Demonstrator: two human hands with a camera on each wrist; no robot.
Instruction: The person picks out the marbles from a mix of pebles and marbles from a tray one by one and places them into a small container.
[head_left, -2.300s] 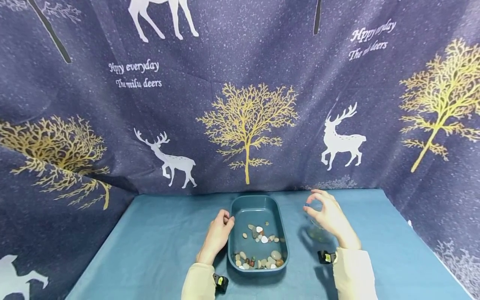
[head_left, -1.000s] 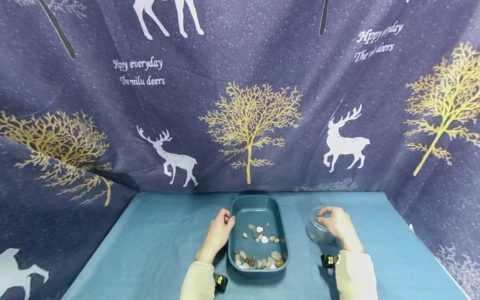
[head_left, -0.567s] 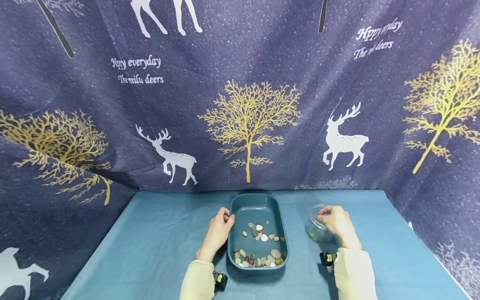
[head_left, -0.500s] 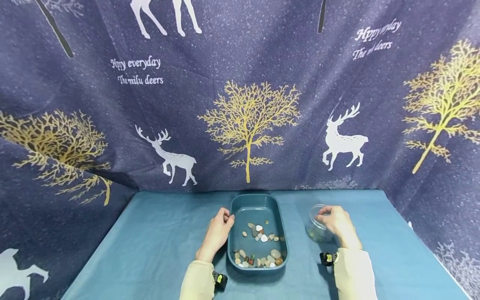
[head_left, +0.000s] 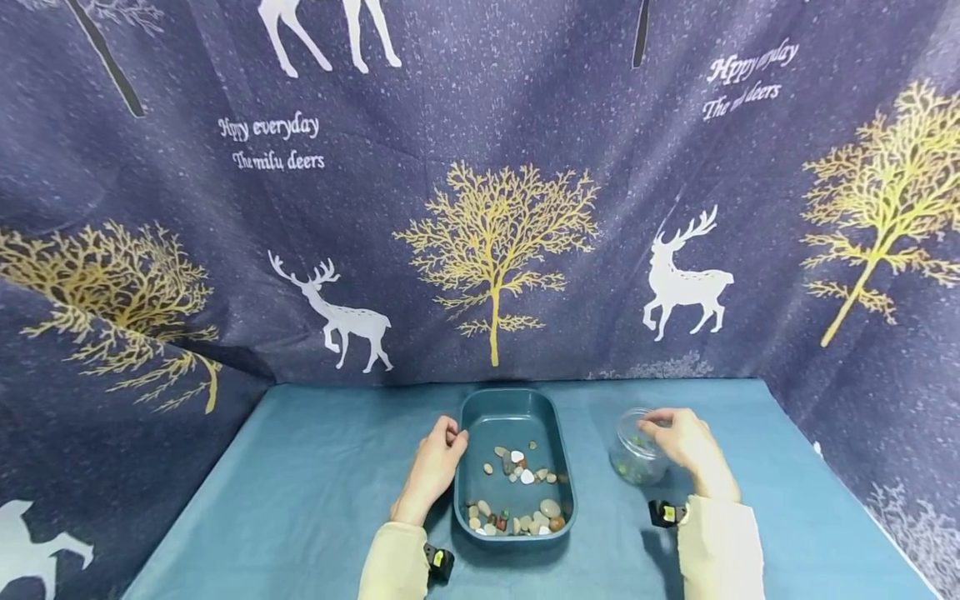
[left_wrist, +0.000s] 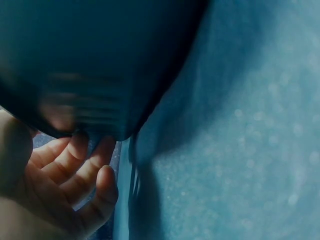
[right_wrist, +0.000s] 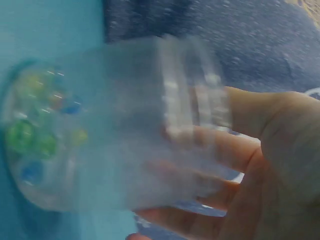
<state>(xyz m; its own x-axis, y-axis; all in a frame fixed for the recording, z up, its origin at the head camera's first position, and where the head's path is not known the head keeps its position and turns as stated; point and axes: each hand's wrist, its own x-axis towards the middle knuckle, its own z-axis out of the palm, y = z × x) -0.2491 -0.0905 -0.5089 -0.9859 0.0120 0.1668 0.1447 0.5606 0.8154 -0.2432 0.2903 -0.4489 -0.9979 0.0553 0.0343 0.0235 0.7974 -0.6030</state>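
Observation:
My left hand grips the left rim of a dark teal plastic basin; in the left wrist view, its curved fingers meet the basin's edge. Several pebbles, white, tan, brown and grey, lie in the basin, mostly at the near end. A clear jar stands upright right of the basin, its mouth uncovered. Glass marbles, green, blue and yellow, are at its bottom. My right hand is at the jar's rim, fingertips over the mouth, with nothing seen between them.
A teal cloth covers the table. Behind it hangs a dark blue curtain printed with deer and trees. Black cameras are strapped on both wrists.
My right hand held a blue marble above the jar, lowered it into the mouth and let it go. The hand has since shifted slightly right. My left hand stays on the basin.

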